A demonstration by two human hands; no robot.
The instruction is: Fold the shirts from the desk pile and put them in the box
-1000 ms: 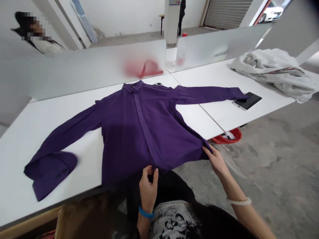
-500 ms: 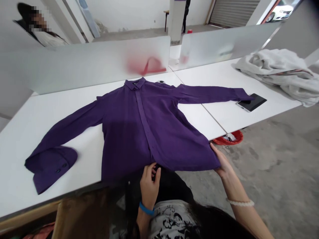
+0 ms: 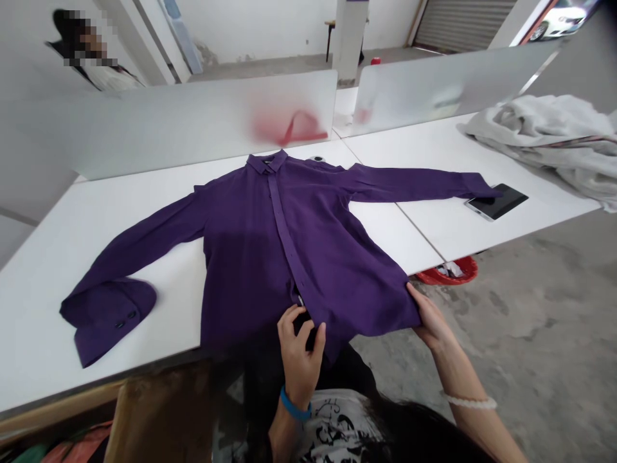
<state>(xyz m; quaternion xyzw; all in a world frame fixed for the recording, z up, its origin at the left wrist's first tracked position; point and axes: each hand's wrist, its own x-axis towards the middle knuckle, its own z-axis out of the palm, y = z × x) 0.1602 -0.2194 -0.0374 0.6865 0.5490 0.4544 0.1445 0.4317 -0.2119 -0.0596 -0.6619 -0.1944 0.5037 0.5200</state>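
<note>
Seeing trouble?

Hard tug on the overhanging hem (image 3: 385, 332) could slide the purple shirt (image 3: 253, 251) off the white table (image 3: 178, 276), one cuff (image 3: 479, 184) dragging the dark-screened device (image 3: 506, 201) beneath.

Hands?

Shirt spreads ahead of both. Right hand (image 3: 434, 325) pinches hem corner; left hand (image 3: 299, 357), curled at placket (image 3: 292, 254) end, grip unclear.

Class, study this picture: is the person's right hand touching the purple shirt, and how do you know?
Touching. The head view shows the right hand holding the purple shirt at its lower edge, which hides part of the hand.
</note>
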